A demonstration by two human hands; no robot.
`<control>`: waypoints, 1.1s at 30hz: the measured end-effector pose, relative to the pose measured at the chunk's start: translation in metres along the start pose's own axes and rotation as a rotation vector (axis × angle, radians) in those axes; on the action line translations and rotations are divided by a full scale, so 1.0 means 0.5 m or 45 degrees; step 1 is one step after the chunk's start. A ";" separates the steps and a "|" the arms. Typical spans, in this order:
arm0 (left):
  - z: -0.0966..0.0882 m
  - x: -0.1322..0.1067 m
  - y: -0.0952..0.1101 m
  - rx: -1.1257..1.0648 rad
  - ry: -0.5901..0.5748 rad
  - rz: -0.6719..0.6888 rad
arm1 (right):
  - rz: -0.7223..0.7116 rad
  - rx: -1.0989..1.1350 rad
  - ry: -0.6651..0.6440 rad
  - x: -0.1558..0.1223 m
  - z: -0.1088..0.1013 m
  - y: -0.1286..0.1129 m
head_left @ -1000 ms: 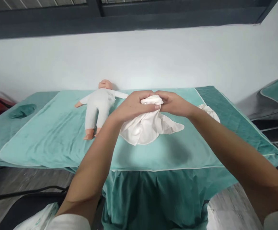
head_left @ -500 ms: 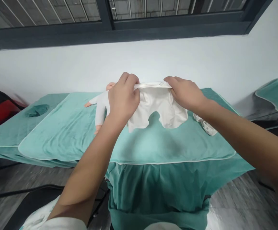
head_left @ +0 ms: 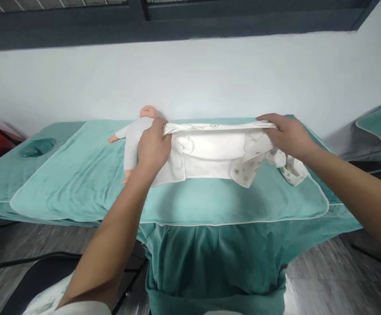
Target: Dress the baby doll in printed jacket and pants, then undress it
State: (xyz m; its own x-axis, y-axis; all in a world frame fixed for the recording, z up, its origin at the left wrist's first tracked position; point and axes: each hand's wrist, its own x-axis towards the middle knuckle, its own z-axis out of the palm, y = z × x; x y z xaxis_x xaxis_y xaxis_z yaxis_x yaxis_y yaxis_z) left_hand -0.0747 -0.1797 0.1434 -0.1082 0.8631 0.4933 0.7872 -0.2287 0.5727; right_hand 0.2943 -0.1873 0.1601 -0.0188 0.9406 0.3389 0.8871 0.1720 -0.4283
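Two hands hold one white baby garment: your left hand is closed on its top left corner, your right hand on the top right, the cloth taut between them over the teal-covered bench. A doll lies behind your left hand.

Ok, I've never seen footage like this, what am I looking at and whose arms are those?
No machine here: the camera sits on a person's head, looking forward and down, so both bare arms are their own. The left hand and right hand each have a closed grip on the top edge of a white baby garment, stretched wide between them above a table with a teal cover. A baby doll in white lies on the cover behind the left hand, near the wall. A small patterned cloth lies just below the right hand.
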 end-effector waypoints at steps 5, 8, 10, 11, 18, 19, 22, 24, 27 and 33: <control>0.055 0.047 -0.048 0.087 -0.205 -0.138 | 0.095 -0.058 -0.272 0.070 0.030 0.011; 0.131 0.042 -0.064 0.223 -0.213 -0.210 | 0.021 -0.278 -0.390 0.105 0.117 0.020; 0.193 0.012 -0.065 0.372 -0.181 -0.141 | 0.053 -0.355 -0.369 0.101 0.197 0.014; 0.225 -0.009 -0.064 0.438 -0.170 -0.075 | 0.009 -0.419 -0.307 0.089 0.240 0.005; 0.378 -0.099 -0.066 0.298 -0.514 -0.009 | 0.040 -0.204 -0.291 -0.019 0.453 -0.062; 0.383 -0.098 -0.068 0.281 -0.475 -0.061 | 0.119 -0.194 -0.263 -0.020 0.461 -0.061; 0.382 -0.087 -0.068 0.240 -0.359 -0.187 | 0.303 -0.192 -0.200 -0.004 0.463 -0.044; 0.377 -0.081 -0.059 0.205 -0.299 -0.237 | 0.370 -0.220 -0.154 0.008 0.457 -0.034; 0.380 -0.075 -0.039 0.059 -0.203 -0.290 | 0.380 -0.236 -0.088 0.018 0.447 -0.030; 0.427 -0.036 -0.019 -0.249 -0.066 -0.405 | 0.445 -0.136 -0.079 0.046 0.450 -0.043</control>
State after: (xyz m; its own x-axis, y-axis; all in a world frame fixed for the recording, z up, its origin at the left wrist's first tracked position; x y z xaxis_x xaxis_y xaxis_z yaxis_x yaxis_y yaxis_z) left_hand 0.0493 -0.0971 -0.0109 -0.2933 0.9255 0.2398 0.5880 -0.0231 0.8086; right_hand 0.1711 -0.1035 -0.0112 0.2691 0.9537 0.1344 0.8880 -0.1917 -0.4180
